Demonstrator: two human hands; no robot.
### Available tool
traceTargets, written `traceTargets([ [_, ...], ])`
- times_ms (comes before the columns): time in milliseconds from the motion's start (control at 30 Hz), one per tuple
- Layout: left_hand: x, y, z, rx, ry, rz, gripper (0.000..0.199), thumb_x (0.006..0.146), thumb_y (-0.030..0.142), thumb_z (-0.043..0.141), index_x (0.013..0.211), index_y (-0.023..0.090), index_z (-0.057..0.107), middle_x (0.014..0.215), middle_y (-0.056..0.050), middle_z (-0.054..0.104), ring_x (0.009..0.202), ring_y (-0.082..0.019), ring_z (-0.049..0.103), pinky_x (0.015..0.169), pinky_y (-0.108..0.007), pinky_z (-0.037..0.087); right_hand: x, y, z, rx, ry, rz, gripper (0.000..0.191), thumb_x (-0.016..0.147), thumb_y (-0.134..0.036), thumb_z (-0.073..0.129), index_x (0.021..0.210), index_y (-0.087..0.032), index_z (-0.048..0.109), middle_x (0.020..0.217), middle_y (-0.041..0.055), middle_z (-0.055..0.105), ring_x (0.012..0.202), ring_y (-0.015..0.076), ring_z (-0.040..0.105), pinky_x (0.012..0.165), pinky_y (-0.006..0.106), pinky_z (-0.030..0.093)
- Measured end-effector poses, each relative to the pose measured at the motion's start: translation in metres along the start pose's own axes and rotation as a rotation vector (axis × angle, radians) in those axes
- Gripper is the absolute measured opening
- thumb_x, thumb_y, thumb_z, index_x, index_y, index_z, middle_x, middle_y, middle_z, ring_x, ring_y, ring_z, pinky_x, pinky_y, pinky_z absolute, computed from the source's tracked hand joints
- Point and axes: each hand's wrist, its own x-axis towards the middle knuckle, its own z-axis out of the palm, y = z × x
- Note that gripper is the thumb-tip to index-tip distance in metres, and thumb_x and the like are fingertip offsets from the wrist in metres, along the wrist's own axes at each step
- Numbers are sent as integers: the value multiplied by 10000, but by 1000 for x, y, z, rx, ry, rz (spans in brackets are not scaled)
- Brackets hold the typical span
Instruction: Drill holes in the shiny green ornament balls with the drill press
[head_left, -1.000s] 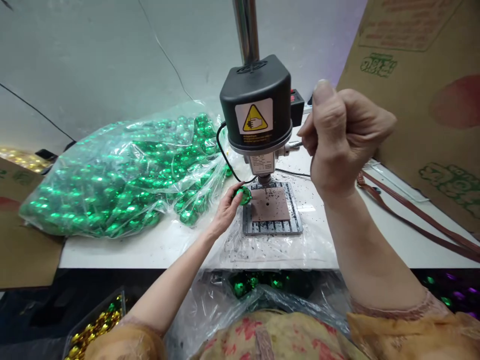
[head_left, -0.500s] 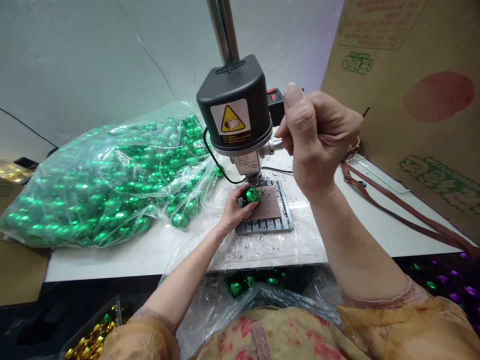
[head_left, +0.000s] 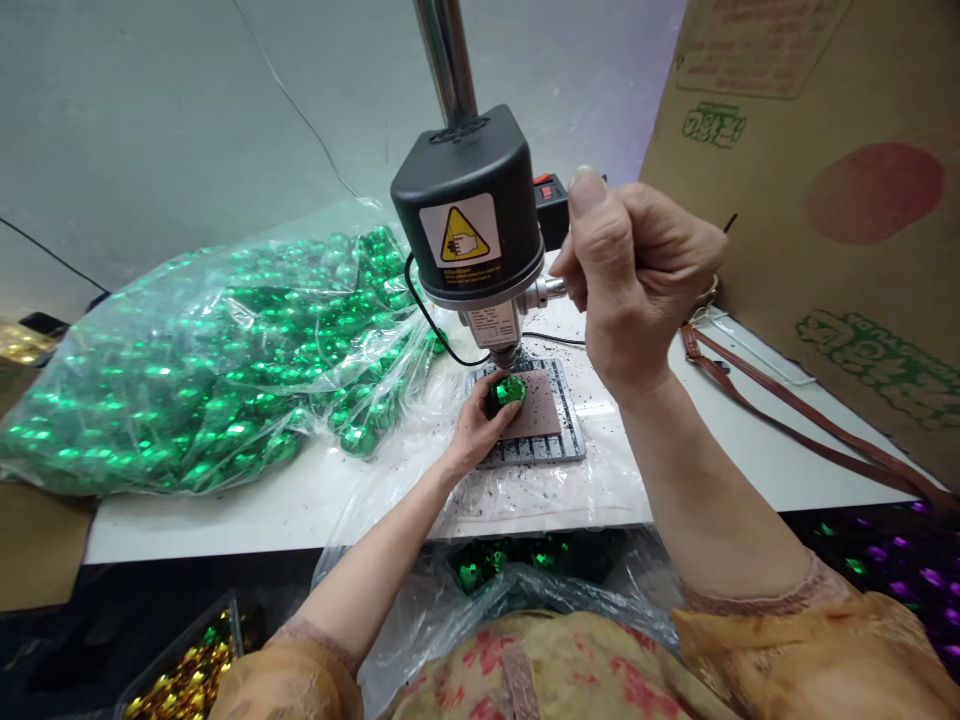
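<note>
At the far left, a clear bag [head_left: 176, 285] filled with green balls lies on the white counter [head_left: 157, 525]. Part of the left carton [head_left: 45, 550] shows beside its near side. Below counter level, at the near left, a tray [head_left: 237, 632] contains gold balls [head_left: 184, 675] and a few green ones.

Right of the bag, the left hand [head_left: 478, 425] is partly closed, thumb and fingers around one green ball [head_left: 511, 391]. The ball is located over the left part of the pad [head_left: 541, 412], directly under the nose of the drill [head_left: 461, 220]. Contact between drill and ball cannot be determined. The pad rests on the slotted base [head_left: 574, 440]; dark chips are scattered around both. Near the base, below the counter edge, more green balls [head_left: 480, 568] sit among clear plastic.

The drill has a black housing with a yellow warning label [head_left: 460, 230]. A switch box [head_left: 551, 212] with red switches is at its right side. The lever [head_left: 555, 288] extends right into the right hand [head_left: 641, 280], which is closed in a fist around its end; the grip itself is hidden.

Farther right, a brown strap [head_left: 810, 432] lies on the counter before the right carton [head_left: 757, 200]. Purple balls [head_left: 930, 578] appear at the near right.
</note>
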Motion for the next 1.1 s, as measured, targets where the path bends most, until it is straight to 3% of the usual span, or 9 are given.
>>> traceTargets([
  [100, -1, -5, 4, -28, 33, 7, 699, 798, 417, 803, 1383, 231, 468, 1342, -115, 613, 1253, -282, 596, 1094, -466, 479, 1, 0, 0, 1, -6, 3, 438, 930, -339, 572, 533, -175, 487, 453, -78, 380, 402, -7, 332, 486, 213, 341],
  [300, -1, -6, 8, 4, 10, -23, 631, 771, 432, 827, 1290, 227, 531, 1189, -94, 665, 1095, -269, 652, 978, -451, 538, 2, 0, -1, 13, -29, 15, 451, 928, -373, 575, 533, -180, 473, 468, -73, 386, 415, 4, 337, 504, 226, 356],
  [700, -2, 8, 9, 10, 17, -2, 578, 804, 423, 801, 1273, 212, 537, 1238, -107, 654, 1174, -284, 625, 1018, -448, 510, -23, 11, -7, 52, 21, -184, 435, 931, -254, 555, 513, -192, 449, 434, -76, 335, 409, 26, 354, 446, 258, 298],
  [933, -3, 11, 8, 37, 21, 20, 571, 813, 432, 790, 1282, 222, 540, 1224, -98, 657, 1168, -283, 627, 1023, -446, 509, -32, 23, -8, -8, 66, -176, 529, 938, -338, 540, 467, -195, 348, 422, -53, 296, 406, 50, 323, 448, 292, 236],
  [1100, -3, 11, 9, 35, 18, 17, 567, 818, 416, 785, 1285, 213, 536, 1233, -103, 649, 1160, -281, 629, 1026, -447, 508, -34, 26, -7, 73, 80, -240, 506, 919, -250, 555, 477, -167, 324, 430, -64, 328, 402, 34, 359, 438, 270, 237],
])
